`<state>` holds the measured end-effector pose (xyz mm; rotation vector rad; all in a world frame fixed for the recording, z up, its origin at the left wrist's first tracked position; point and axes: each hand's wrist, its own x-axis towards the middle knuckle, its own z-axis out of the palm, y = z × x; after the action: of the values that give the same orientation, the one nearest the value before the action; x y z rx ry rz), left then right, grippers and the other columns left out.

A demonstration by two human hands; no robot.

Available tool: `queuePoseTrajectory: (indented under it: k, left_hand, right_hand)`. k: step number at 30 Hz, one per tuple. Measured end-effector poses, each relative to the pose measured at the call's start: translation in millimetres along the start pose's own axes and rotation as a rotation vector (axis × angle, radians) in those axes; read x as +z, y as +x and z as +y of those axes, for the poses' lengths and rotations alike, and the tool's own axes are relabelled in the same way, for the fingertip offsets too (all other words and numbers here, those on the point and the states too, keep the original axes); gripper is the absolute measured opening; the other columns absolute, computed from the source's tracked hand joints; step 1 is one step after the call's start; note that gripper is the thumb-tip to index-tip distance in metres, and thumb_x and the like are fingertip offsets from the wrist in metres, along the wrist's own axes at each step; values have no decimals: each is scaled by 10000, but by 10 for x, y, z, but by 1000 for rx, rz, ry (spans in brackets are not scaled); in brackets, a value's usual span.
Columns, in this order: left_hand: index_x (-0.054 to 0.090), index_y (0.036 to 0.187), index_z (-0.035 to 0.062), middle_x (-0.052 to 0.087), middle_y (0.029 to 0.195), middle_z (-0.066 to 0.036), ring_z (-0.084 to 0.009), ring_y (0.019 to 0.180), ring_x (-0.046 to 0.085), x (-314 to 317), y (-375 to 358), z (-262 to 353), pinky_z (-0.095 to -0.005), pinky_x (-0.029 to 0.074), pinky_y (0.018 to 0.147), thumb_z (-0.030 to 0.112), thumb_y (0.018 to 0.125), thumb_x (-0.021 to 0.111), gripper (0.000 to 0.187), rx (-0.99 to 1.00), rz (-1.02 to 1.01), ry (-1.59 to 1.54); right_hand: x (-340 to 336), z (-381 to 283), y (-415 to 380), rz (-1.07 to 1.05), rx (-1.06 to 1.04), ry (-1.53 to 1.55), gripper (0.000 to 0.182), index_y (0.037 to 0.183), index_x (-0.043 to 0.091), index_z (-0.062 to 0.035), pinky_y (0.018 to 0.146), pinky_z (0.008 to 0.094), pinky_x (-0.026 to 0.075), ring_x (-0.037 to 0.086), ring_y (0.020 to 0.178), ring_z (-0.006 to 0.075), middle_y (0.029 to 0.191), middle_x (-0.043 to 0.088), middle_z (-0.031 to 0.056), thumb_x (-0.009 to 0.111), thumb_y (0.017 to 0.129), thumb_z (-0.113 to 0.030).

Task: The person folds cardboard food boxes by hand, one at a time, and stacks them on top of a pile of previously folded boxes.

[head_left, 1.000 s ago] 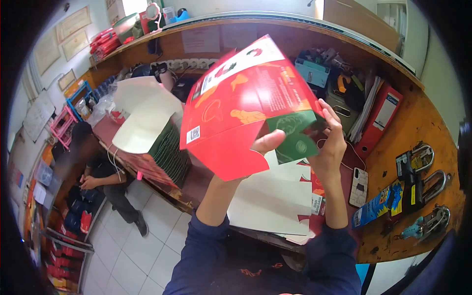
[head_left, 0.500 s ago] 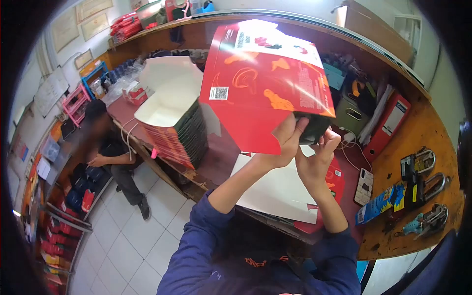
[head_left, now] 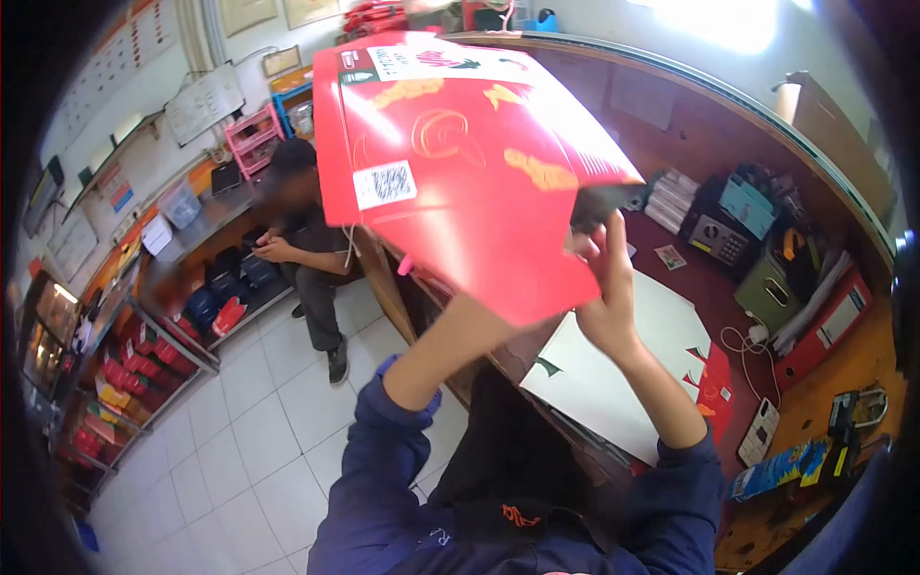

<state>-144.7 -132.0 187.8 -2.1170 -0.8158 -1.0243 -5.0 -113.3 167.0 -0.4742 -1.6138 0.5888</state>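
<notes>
A large red printed carton (head_left: 460, 182), with a QR code and orange drawings, is held up in front of me and hides much of the view behind it. My right hand (head_left: 609, 287) grips its right edge, beside a dark opening, with the fingers bent. Only my left forearm shows; it runs up behind the carton's lower part, which covers the hand and its fingers. Below my right hand, flat white sheets (head_left: 623, 364) with red printed edges lie on the dark red table top.
A seated person (head_left: 316, 240) is at the left, near shelves with red items. To the right are a red binder (head_left: 832, 326), a green box (head_left: 767, 290), a phone (head_left: 759, 431), a blue box (head_left: 781, 470) and metal clamps (head_left: 858, 410).
The view has turned left. The carton has moved left and nearer, now covering the stack of cartons and my left hand, which showed before. My right hand has shifted along the carton's edge.
</notes>
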Motion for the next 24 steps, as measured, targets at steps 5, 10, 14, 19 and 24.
queuePoseTrajectory:
  k: [5, 10, 14, 19, 24]
  left_hand:
    - [530, 1053, 29, 590, 924, -227, -399, 836, 567, -175, 529, -578, -433, 455, 721, 18, 676, 618, 388, -366, -118, -215]
    - [587, 982, 3, 613, 879, -223, -372, 862, 594, 333, 576, -1037, -417, 469, 754, 58, 636, 636, 353, -198, -271, -247]
    - [597, 925, -24, 610, 841, -248, -380, 833, 610, 554, 553, -1157, -420, 491, 749, 21, 613, 587, 315, -310, -551, -123]
    - [573, 1028, -25, 616, 823, -232, -371, 816, 617, 684, 376, -1146, -423, 507, 712, 3, 618, 583, 412, -359, -506, -41]
    - [467, 1229, -2, 618, 841, -223, -355, 794, 620, 742, 223, -1127, -412, 505, 695, -9, 641, 580, 598, -399, -434, -59]
  right_hand:
    - [227, 627, 516, -299, -10, -177, 595, 1275, 406, -6, 831, 356, 470, 579, 977, 310, 1077, 550, 261, 420, 703, 155]
    - [349, 1119, 536, -338, -325, -733, 290, 962, 539, 27, 775, 431, 460, 555, 870, 378, 867, 563, 210, 529, 674, 61]
    - [344, 1174, 488, -278, -422, -722, 199, 841, 563, -1, 749, 430, 462, 567, 854, 339, 814, 576, 163, 552, 648, 46]
    - [350, 1216, 497, -172, -527, -625, 297, 895, 610, -51, 824, 423, 421, 561, 864, 291, 822, 596, 94, 568, 617, 44]
    - [382, 1175, 489, -203, -574, -736, 273, 874, 601, -46, 922, 456, 291, 497, 957, 270, 846, 566, 68, 557, 608, 2]
